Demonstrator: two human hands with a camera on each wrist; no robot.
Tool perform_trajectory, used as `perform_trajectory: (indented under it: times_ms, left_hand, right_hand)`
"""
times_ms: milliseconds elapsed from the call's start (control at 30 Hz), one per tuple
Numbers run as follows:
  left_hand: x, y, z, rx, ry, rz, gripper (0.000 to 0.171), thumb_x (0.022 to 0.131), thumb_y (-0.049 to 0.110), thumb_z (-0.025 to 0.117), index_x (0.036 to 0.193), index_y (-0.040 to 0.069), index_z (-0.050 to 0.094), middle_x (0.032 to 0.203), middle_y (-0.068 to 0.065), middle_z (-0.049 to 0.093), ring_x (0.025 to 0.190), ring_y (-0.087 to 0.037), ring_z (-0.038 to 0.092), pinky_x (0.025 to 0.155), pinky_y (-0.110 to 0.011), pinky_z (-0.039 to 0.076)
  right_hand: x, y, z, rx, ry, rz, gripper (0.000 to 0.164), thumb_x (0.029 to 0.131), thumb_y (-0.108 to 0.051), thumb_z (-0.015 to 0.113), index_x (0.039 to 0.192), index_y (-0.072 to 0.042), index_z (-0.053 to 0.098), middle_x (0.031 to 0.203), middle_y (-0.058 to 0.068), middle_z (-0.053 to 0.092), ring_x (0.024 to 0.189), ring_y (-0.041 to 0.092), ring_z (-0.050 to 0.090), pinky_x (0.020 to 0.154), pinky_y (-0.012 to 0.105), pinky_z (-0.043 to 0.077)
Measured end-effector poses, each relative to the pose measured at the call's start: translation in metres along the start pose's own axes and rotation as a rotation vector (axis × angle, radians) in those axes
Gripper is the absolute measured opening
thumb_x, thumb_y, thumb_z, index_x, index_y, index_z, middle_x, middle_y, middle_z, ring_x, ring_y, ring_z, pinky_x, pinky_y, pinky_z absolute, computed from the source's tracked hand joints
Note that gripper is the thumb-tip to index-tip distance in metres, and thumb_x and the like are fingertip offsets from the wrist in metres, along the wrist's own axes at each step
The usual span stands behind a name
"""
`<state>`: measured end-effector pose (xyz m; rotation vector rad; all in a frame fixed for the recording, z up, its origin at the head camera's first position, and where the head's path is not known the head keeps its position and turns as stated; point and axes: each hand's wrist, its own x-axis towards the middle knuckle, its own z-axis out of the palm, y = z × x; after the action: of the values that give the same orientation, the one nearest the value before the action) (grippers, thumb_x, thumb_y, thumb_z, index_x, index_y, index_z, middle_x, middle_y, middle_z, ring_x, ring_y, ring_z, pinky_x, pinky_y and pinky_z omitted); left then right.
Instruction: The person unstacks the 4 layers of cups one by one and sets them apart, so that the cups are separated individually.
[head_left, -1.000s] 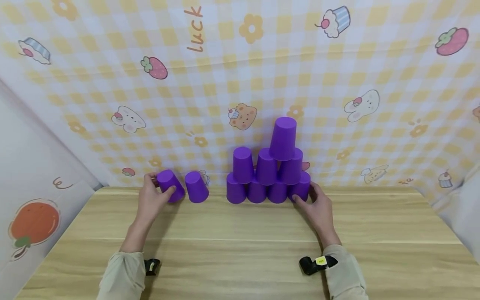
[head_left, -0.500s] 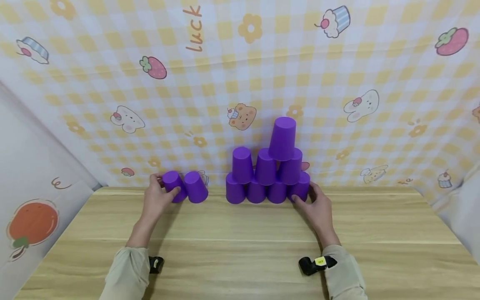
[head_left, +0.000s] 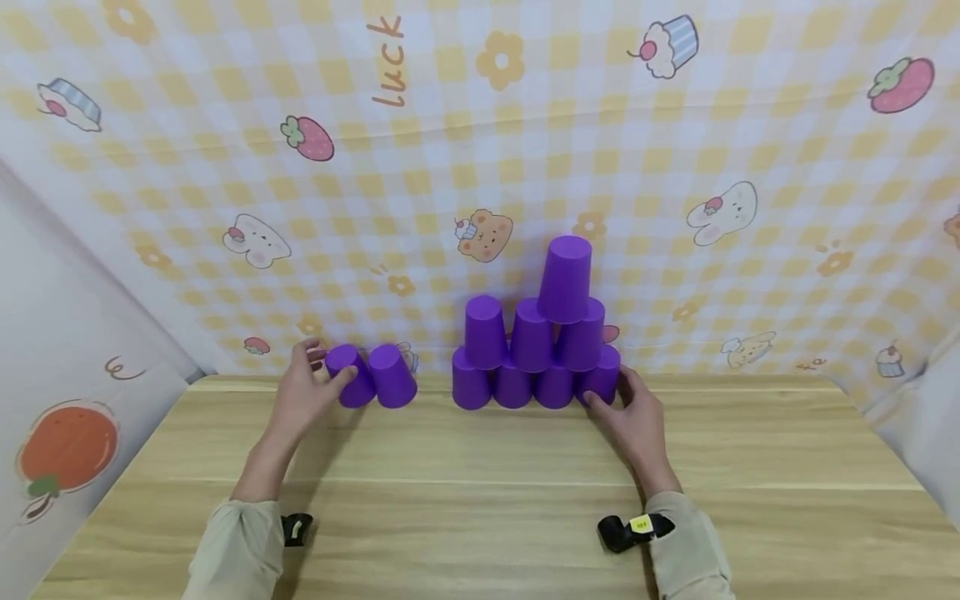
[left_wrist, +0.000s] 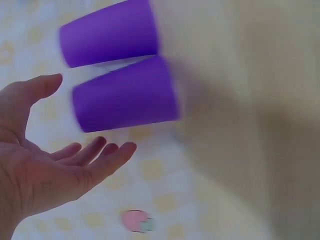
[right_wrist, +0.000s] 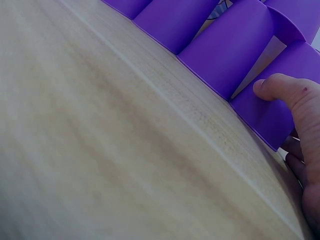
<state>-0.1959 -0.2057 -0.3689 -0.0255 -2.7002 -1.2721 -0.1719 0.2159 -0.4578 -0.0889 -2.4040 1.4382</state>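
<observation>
Purple base cup (head_left: pixel 602 372): my right hand (head_left: pixel 632 417) gripped it, presumably bracing the pyramid (head_left: pixel 532 337); left hand (head_left: pixel 300 398), relaxed, held nothing.

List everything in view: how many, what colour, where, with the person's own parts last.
Stacked cups: eight, purple, on the table in rows of four, three and one
Loose cups: two, purple, upside down left of the stack
Table: one, pale wood-grain, under the cups
Backdrop: one, yellow-and-white check, behind the table
Side panels: two, whitish, left and right edges
Wrist devices: two, black, at the cuffs
Sleeves: two, beige, bottom of the head view
Left hand: one, bare, beside the loose cups
Right hand: one, bare, holding the bottom row's right-end cup
</observation>
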Motion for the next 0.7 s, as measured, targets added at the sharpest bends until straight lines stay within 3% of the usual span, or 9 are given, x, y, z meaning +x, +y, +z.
perform_trajectory:
  times_ms: [233,367,533,700]
  left_hand:
    - [-0.005,0.043,-0.007,-0.077,0.192,0.159,0.060,0.089,0.022,0.064,0.136,-0.001,0.033,0.132,-0.020,0.045,0.122,-0.036,0.041,0.092,-0.054,0.042]
    - [-0.008,0.083,-0.005,-0.172,0.229,0.265,0.055,0.088,0.021,0.066,0.133,0.003,0.040,0.130,-0.012,0.049,0.121,-0.026,0.043,0.093,-0.048,0.044]
    - [-0.009,0.139,0.007,-0.281,0.171,0.432,0.052,0.086,0.019,0.068,0.129,0.002,0.045,0.128,-0.011,0.051,0.119,-0.025,0.046,0.093,-0.046,0.045]
    - [-0.001,0.185,0.031,-0.330,0.036,0.495,0.053,0.085,0.022,0.070,0.129,0.005,0.047,0.129,-0.009,0.051,0.118,-0.024,0.047,0.092,-0.043,0.046]
  right_hand:
    - [0.000,0.000,0.000,-0.011,-0.011,0.021,0.064,0.079,-0.023,0.075,0.132,-0.001,0.045,0.131,0.023,0.049,0.122,0.036,0.045,0.102,0.041,0.037]
    - [0.000,0.000,0.000,-0.012,-0.014,0.019,0.065,0.080,-0.023,0.075,0.132,-0.001,0.045,0.131,0.023,0.048,0.122,0.036,0.045,0.102,0.041,0.037]
    - [0.000,0.000,0.000,-0.011,-0.013,0.012,0.064,0.080,-0.022,0.075,0.132,-0.001,0.045,0.130,0.023,0.049,0.122,0.036,0.045,0.102,0.041,0.037]
    - [0.000,0.000,0.000,-0.014,-0.004,0.008,0.063,0.079,-0.020,0.075,0.132,0.000,0.046,0.129,0.024,0.050,0.121,0.036,0.046,0.102,0.041,0.038]
